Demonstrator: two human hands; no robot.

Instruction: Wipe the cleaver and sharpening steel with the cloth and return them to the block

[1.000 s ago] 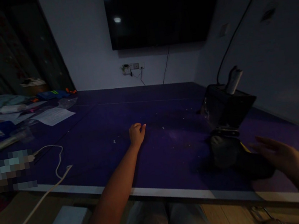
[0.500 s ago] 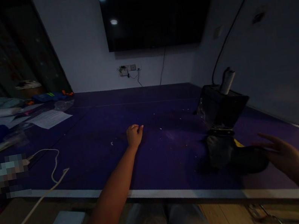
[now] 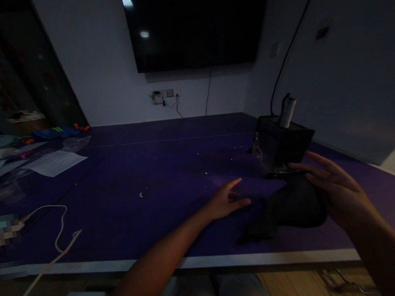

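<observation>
A dark, rounded lump of cloth or a soft bag (image 3: pixel 291 208) lies on the purple table (image 3: pixel 143 187) near its front edge. My right hand (image 3: pixel 334 185) rests against its right side with the fingers spread, holding nothing. My left hand (image 3: pixel 227 199) lies flat on the table just left of the lump, fingers stretched toward it and apart from it. Behind the lump stands a black box-like container (image 3: pixel 280 146) with a pale roll (image 3: pixel 286 112) sticking out of its top.
A white cable (image 3: pixel 60 231) loops over the table's left front edge. Papers (image 3: pixel 54 163), bags and other clutter fill the far left. A dark wall screen (image 3: pixel 198 14) hangs above a socket strip (image 3: pixel 164 94). A black cord runs up the right wall.
My left hand has slid right across the table toward the dark lump. My right hand has moved up and inward onto the lump's right side. The view has shifted slightly right.
</observation>
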